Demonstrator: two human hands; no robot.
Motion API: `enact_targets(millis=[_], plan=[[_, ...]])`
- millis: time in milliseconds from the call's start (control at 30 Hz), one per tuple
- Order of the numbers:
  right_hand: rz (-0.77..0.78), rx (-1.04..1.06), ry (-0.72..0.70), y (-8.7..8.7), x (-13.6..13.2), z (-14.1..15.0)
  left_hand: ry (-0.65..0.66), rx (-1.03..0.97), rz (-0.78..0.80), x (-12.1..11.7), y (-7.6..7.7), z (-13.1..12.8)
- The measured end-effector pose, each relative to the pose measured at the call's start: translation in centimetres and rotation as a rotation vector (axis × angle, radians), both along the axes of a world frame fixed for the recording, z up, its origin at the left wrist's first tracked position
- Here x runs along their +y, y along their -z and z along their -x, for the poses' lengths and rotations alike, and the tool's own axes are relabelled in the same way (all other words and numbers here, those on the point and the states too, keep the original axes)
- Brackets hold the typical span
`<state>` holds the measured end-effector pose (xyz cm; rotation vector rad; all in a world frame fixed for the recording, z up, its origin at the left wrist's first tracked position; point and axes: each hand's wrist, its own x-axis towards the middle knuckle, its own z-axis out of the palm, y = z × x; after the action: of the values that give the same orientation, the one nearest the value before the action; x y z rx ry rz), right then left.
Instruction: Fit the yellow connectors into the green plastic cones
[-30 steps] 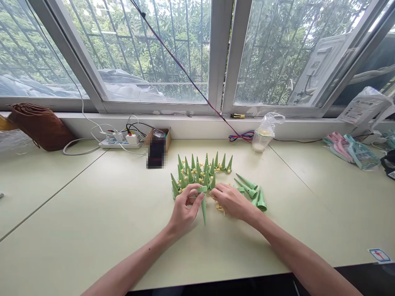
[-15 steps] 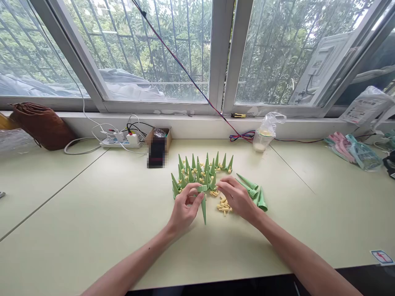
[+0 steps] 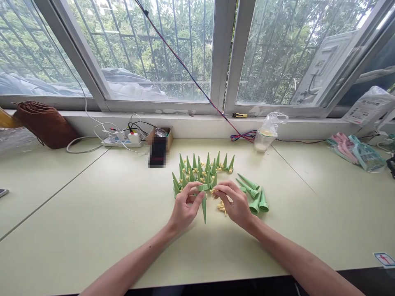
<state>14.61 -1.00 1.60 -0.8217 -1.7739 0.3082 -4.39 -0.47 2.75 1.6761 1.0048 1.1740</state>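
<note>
- Near right edge of the tabletop (image 3: 101, 222): a sticker (image 3: 385, 259) with a red mark and blue border lies flat.
- Both forearms reach in from the near side, angled inward, so the hands face each other a short way apart.
- Left hand (image 3: 184, 206): palm turned inward, fingers curled over, thumb bent up against them; it pinches a green cone (image 3: 204, 209) by its wide ribbed end.
- That cone hangs in front of the standing group, narrow tip pointing down toward the near side.
- Right hand (image 3: 237, 204): knuckles up, wrist slightly bent, thumb and forefinger brought together on a small yellow piece (image 3: 212, 191), just right of the held cone.
- Partly under the right hand, a loose pile of yellow pegs (image 3: 222, 208) lies on the tabletop.
- Right of that hand, loose green cones (image 3: 263, 201) lie on their sides, some with open ends toward the near side.
- Beyond the hands, standing cones (image 3: 199, 166) crowd together, tips up, with yellow bits among their bases.
- Far left: a brown bag (image 3: 47, 125), a white power strip (image 3: 121, 142) with cables, and a small open box (image 3: 169, 137) behind a dark blurred object (image 3: 157, 154).
- Far right: a cup in a clear bag (image 3: 263, 135), and farther right, pink and teal items (image 3: 354, 152) in plastic.
- Farthest: barred windows (image 3: 154, 49) with foliage outside.
</note>
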Motion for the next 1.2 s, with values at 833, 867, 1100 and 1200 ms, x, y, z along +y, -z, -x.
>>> enact_targets(millis=[833, 867, 1100, 1200], plan=[[-0.028, -0.061, 0.059, -0.1, -0.5, 0.2, 0.125, -0.129, 0.180, 0.3, -0.3, 0.0], [-0.030, -0.059, 0.058, -0.1, -0.5, 0.2, 0.130, -0.136, 0.198, 0.3, -0.4, -0.1], [-0.046, -0.038, 0.056, -0.1, -0.5, 0.1, 0.206, -0.200, 0.281, 0.2, -1.0, -0.2], [-0.052, -0.033, 0.058, -0.2, -0.6, 0.1, 0.235, -0.227, 0.299, 0.4, -0.9, -0.2]])
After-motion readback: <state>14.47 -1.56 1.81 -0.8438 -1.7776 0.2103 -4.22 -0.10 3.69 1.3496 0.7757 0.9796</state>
